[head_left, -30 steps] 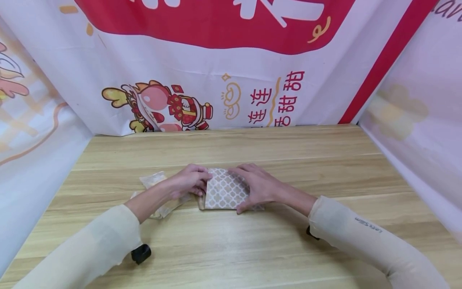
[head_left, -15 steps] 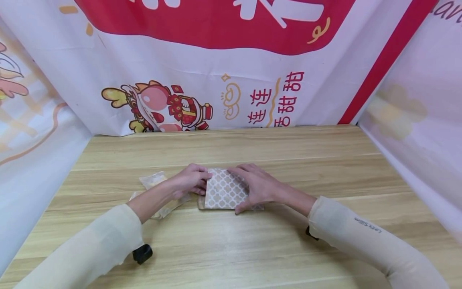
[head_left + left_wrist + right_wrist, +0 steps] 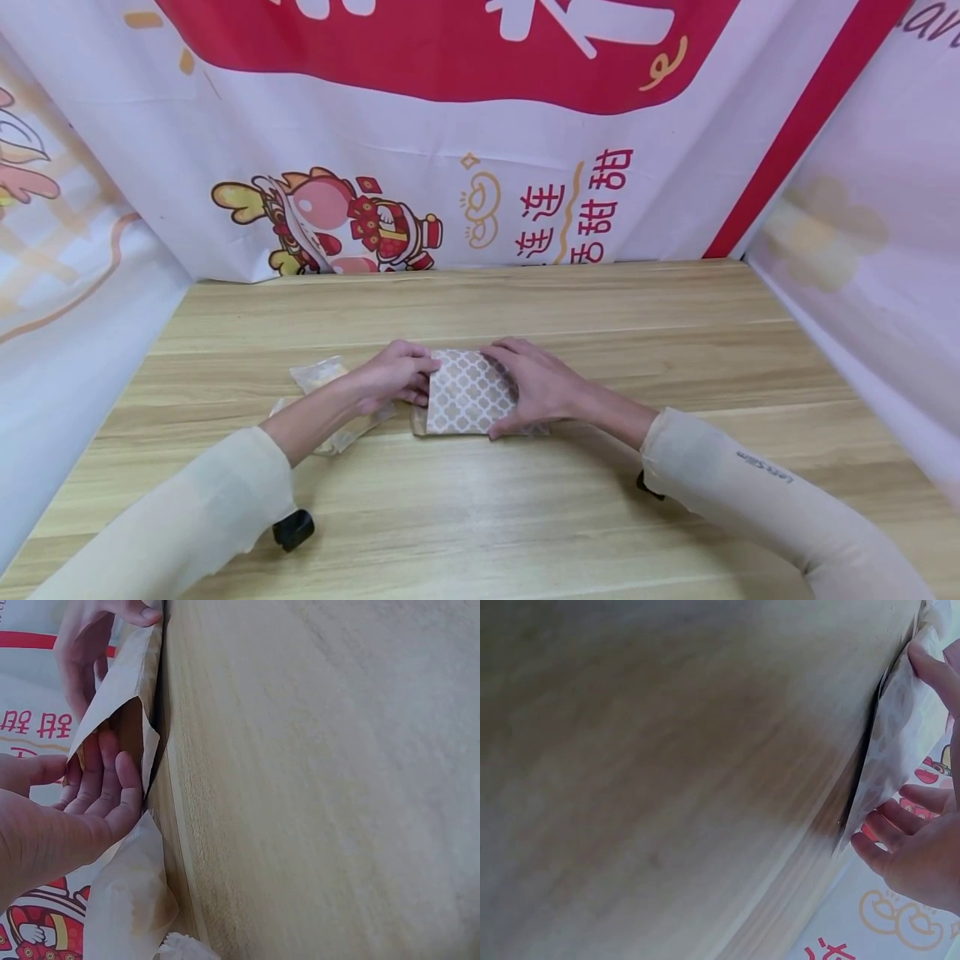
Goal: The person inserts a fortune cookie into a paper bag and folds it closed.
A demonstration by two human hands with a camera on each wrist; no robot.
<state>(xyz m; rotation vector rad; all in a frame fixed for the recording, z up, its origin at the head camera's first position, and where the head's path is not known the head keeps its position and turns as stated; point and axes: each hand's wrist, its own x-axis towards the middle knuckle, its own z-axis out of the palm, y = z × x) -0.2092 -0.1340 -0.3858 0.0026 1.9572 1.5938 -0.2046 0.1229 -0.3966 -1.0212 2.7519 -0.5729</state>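
Note:
A flat paper bag (image 3: pixel 467 396), beige with a white lattice pattern, lies on the table between both hands. Its open mouth (image 3: pixel 132 731) faces left. My left hand (image 3: pixel 396 375) pinches the mouth's edge, thumb outside and several fingers reaching inside, as the left wrist view shows. Across the bag's right part, my right hand (image 3: pixel 546 385) grips it with the thumb at the near edge and the fingers toward the far edge. In the right wrist view, the fingertips (image 3: pixel 862 844) touch the bag's side. What lies inside the bag is hidden.
Clear plastic packets (image 3: pixel 318 371) with pale contents lie left of the bag, partly under my left forearm. The wooden table (image 3: pixel 480 525) meets a printed cloth backdrop (image 3: pixel 420 125) behind, with cloth walls at both sides. A black strap piece (image 3: pixel 293 530) hangs below my left sleeve.
My right hand has shifted its hold slightly, its fingers and thumb moving a little on the bag. The left hand and the bag stay nearly in place.

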